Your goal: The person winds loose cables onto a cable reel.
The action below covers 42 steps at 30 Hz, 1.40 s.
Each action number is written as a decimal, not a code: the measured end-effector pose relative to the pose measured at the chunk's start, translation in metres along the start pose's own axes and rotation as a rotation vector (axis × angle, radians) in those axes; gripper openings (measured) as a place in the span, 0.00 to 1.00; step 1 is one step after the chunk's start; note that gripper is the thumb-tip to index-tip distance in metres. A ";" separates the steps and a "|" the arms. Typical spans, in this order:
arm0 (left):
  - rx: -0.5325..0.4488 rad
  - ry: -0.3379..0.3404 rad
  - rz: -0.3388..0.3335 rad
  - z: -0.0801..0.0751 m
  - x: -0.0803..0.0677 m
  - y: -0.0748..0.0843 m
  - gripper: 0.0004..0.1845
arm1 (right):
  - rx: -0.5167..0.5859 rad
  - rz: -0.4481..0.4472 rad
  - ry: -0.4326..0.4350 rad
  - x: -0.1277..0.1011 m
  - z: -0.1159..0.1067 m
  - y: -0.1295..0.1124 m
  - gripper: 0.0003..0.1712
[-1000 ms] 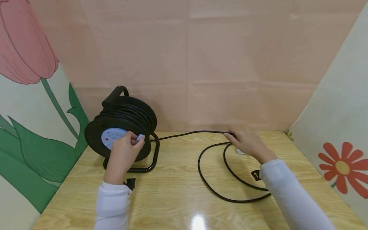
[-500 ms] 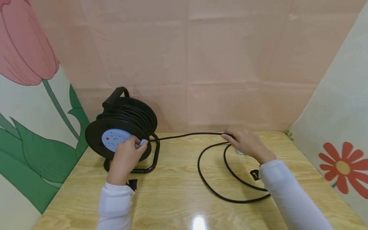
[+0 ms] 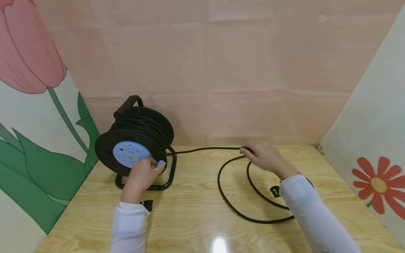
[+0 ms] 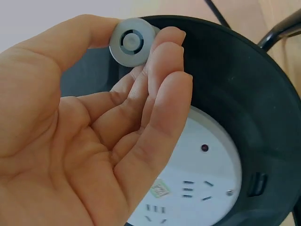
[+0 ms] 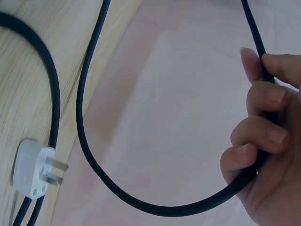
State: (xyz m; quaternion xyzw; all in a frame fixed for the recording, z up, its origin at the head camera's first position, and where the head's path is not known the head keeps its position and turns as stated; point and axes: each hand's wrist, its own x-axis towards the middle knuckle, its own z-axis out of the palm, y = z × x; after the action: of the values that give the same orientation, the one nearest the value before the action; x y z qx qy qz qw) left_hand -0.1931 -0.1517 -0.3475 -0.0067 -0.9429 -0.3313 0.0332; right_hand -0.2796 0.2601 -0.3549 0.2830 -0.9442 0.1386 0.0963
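Observation:
A black cable reel (image 3: 104, 149) stands at the left of the table on a tubular stand, with a pale socket panel (image 3: 128, 153) on its front face. My left hand (image 3: 140, 177) pinches the reel's small round crank knob (image 4: 132, 43) between thumb and fingers, near the lower right of the flange. Black cable (image 3: 205, 149) runs from the drum across to my right hand (image 3: 267, 160). In the right wrist view my right fingers curl round the cable, with thumb and forefinger pinching it. Beyond the grip the cable hangs in loose loops (image 3: 253, 220).
A white plug (image 5: 30, 168) with metal prongs lies on the wooden table (image 3: 190, 225) by the loops. A small black tab (image 3: 274, 191) lies near my right sleeve, and another dark piece (image 3: 147, 205) shows beside my left wrist. A pink sheet (image 3: 202, 70) covers the back.
My left hand has moved down and right with the knob, and the reel face has turned clockwise. My right hand has shifted slightly left, still holding the cable.

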 end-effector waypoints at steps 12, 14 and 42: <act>-0.113 -0.124 -0.054 0.003 0.006 -0.031 0.23 | 0.037 0.092 0.044 -0.006 0.005 0.003 0.17; -0.184 -0.174 -0.058 0.005 0.006 -0.036 0.23 | 0.062 0.091 0.027 -0.008 0.007 0.003 0.17; -0.421 -0.444 -0.006 0.021 0.016 -0.081 0.27 | 0.126 0.060 0.083 -0.005 0.017 -0.006 0.18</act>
State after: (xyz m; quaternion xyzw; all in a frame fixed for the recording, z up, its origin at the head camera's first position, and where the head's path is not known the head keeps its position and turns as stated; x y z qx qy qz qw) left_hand -0.2127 -0.2018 -0.4130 -0.0827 -0.8378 -0.5098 -0.1768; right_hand -0.2737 0.2529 -0.3712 0.2541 -0.9368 0.2124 0.1131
